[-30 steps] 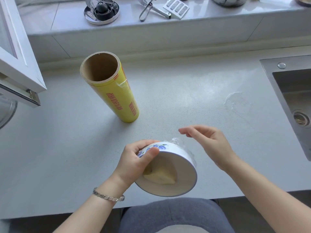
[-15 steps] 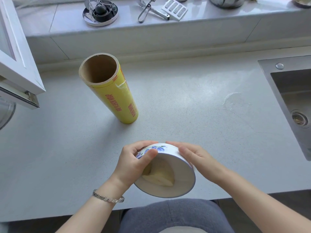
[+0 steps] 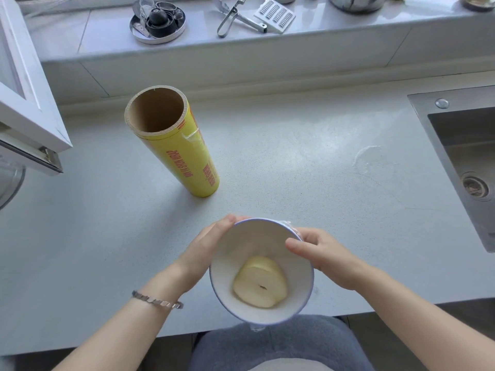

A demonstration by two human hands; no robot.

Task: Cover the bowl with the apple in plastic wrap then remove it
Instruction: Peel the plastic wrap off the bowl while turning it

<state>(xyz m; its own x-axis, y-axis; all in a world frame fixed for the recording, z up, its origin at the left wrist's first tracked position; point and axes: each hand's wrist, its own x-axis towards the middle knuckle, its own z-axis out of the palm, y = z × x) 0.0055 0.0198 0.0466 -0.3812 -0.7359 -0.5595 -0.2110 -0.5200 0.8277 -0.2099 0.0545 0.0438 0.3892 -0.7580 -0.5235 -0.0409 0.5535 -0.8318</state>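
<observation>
The bowl (image 3: 257, 242) is held over the counter's (image 3: 294, 162) near edge, the left hand (image 3: 206, 250) curled round it at 9 o'clock, the right hand (image 3: 324, 258) gripping the rim at 3 o'clock. Its mouth tilts toward the camera, apple (image 3: 259, 282) cut-face up. Plastic wrap (image 3: 291, 225) barely shows; fingertips are hidden behind.

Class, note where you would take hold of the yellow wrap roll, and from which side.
Grip the wrap roll round its middle, coming from the near side: it stands on end, an even round cylinder, with that side unobstructed.
</observation>
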